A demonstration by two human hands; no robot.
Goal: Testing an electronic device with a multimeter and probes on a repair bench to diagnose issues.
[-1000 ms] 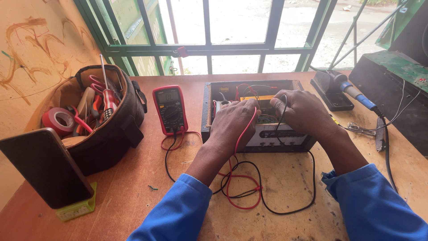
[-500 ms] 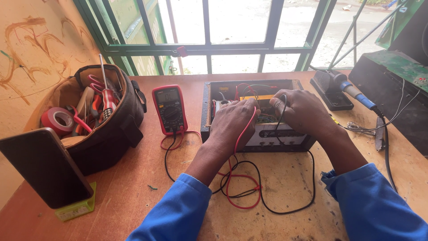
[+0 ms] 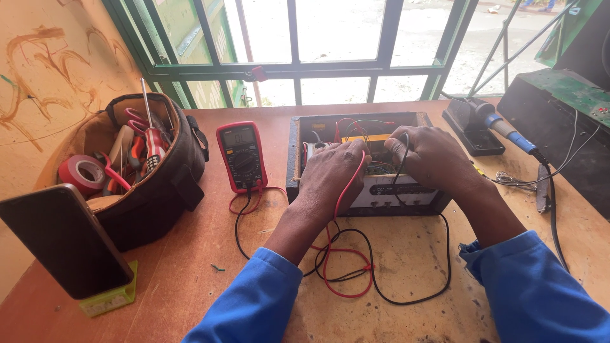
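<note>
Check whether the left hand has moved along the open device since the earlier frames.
No. The left hand sits at the same spot on the open black device, beside the red multimeter, holding the red lead.

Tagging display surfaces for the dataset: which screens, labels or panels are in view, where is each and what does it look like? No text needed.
Red handheld multimeter: on the wooden bench left of the open box, small grey rectangular screen on top, dark dial below.
Dark slab-shaped phone: near left, propped in a green stand, screen black.
White front panel of the open black electronics box: centre, below both hands, long pale strip with small markings and knobs.
</note>
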